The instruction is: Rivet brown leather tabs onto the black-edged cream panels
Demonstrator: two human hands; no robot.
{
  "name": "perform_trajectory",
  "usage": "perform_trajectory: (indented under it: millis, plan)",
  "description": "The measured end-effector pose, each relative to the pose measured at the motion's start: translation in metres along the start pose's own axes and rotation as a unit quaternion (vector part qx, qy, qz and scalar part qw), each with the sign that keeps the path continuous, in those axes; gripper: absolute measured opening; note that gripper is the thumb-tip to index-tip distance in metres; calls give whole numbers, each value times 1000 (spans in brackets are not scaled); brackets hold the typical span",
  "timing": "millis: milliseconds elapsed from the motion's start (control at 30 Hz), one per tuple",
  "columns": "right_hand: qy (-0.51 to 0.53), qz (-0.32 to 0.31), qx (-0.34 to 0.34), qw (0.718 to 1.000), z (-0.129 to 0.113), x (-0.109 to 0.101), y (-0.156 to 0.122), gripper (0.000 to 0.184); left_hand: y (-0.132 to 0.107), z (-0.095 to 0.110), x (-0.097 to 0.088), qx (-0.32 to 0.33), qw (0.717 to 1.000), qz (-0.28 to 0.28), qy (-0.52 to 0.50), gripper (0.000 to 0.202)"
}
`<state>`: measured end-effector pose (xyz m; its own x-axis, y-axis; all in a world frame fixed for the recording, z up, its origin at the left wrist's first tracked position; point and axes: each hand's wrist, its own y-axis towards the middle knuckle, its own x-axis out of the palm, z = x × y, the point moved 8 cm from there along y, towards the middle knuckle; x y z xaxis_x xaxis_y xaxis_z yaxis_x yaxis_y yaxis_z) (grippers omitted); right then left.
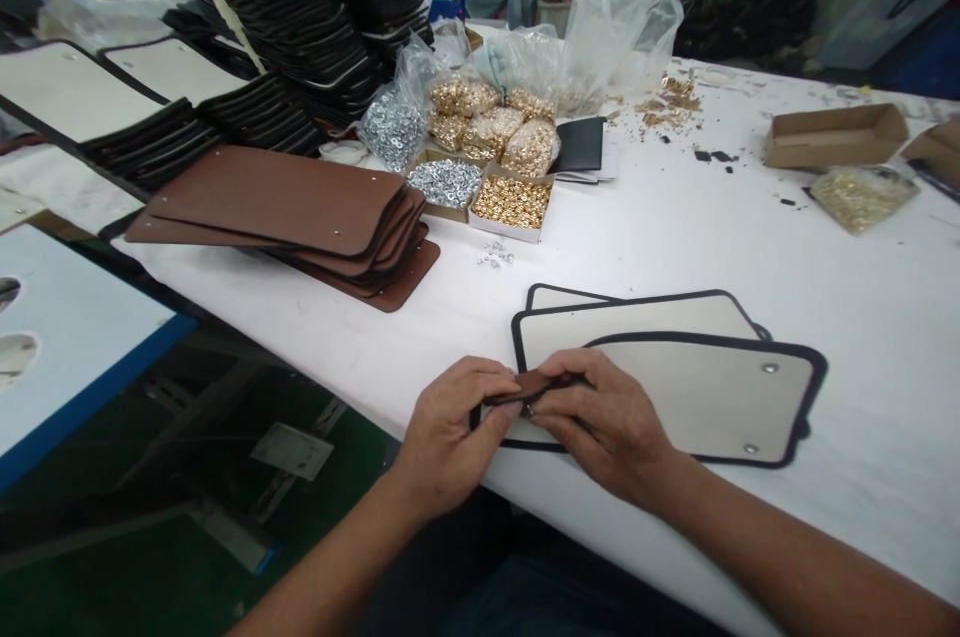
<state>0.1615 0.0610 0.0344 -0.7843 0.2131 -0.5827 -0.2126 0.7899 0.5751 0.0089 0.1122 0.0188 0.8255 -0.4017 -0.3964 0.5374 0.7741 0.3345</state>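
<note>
Both hands meet over the near left end of a pale panel with dark edging (pixel 697 397). My left hand (pixel 454 427) is closed on that panel's edge, where a brown leather flap (pixel 534 383) shows folded up between the hands. On the other side, my right hand (pixel 604 417) pinches the same edge, with a small dark metal piece just visible at its fingertips. Two silver eyelets sit near the panel's right end. Beneath it lie further pale panels (pixel 637 317), fanned out. What the fingertips press on is partly hidden.
A stack of brown panels (pixel 285 202) lies to the left. Boxes of silver eyelets (pixel 446 182) and gold eyelets (pixel 512 201) stand behind, with filled bags (pixel 491 129) and loose pieces (pixel 495 254). A cardboard tray (pixel 836 134) is at the right. The table edge runs close to me.
</note>
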Motion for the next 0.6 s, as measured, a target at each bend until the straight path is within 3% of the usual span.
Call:
perform_trajectory:
  millis: [267,600]
  plan:
    - [-9,15,39,999,5,7,4,13,6,-12,1,-96,993,-34,-60,13]
    - [-35,27,61,997,8,11,4,9,8,-14,1,-127,988,-36,-75,16]
